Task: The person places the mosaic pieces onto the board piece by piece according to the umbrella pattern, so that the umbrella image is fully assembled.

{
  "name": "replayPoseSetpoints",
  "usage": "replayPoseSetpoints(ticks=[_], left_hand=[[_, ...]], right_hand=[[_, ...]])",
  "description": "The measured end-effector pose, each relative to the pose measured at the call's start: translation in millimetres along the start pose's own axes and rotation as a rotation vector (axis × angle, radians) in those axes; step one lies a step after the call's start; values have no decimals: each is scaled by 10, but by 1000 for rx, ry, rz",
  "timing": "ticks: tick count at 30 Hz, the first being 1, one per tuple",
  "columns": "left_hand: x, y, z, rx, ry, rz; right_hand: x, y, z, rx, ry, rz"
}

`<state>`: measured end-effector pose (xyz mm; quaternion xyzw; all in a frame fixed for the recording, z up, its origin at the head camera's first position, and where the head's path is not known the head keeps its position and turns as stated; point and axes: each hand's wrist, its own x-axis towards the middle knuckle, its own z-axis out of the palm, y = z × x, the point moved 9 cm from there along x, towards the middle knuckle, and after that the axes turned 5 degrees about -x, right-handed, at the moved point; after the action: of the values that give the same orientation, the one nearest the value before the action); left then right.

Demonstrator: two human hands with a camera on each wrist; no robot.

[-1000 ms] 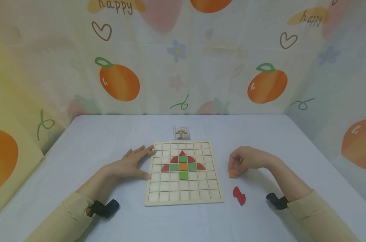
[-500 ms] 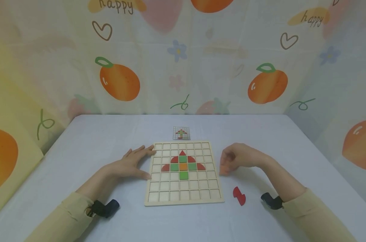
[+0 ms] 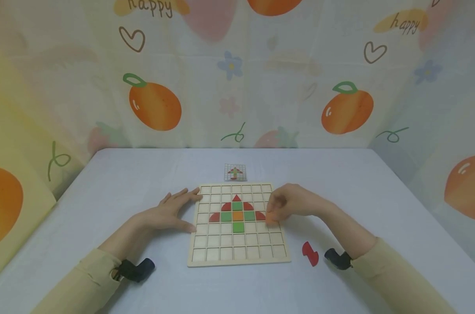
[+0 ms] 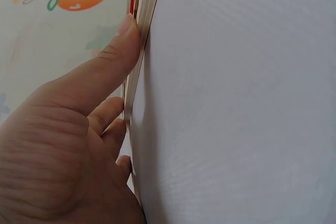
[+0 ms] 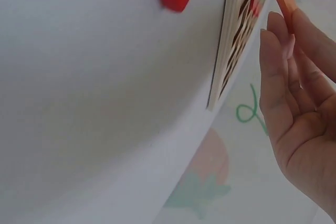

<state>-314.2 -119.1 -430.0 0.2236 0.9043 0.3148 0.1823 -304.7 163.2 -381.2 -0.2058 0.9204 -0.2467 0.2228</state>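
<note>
A wooden grid board (image 3: 239, 263) lies mid-table, with green square tiles (image 3: 238, 227), red curved and triangular tiles (image 3: 214, 217) and an orange square tile (image 3: 237, 216) set in its cells. My left hand (image 3: 168, 213) rests with spread fingers along the board's left edge; its thumb touches the rim (image 4: 143, 51) in the left wrist view. Over the board's right side, my right hand (image 3: 290, 201) pinches another orange square tile (image 5: 286, 6) between thumb and fingertips. In the head view this held tile overlaps the cells beside the rightmost red tile (image 3: 260, 216).
Two red curved pieces (image 3: 310, 254) lie on the white table right of the board. Behind the board is a small picture card (image 3: 235, 172) with a similar coloured pattern. A patterned cloth (image 3: 253, 87) hangs behind the table.
My right hand has moved left with the orange tile, from the table beside the board to over its right side. My left hand has stayed in place.
</note>
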Motion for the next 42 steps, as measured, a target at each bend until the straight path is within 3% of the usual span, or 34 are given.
replayPoseSetpoints(ticks=[8, 19, 42], left_hand=[[4, -5, 2, -5, -8, 0], [-6, -3, -8, 7, -1, -6], [-14, 6, -8, 3, -3, -5]], right_hand=[[105, -232, 126, 34, -26, -41], [181, -563, 327, 21, -55, -177], [217, -696, 558, -70, -74, -189]])
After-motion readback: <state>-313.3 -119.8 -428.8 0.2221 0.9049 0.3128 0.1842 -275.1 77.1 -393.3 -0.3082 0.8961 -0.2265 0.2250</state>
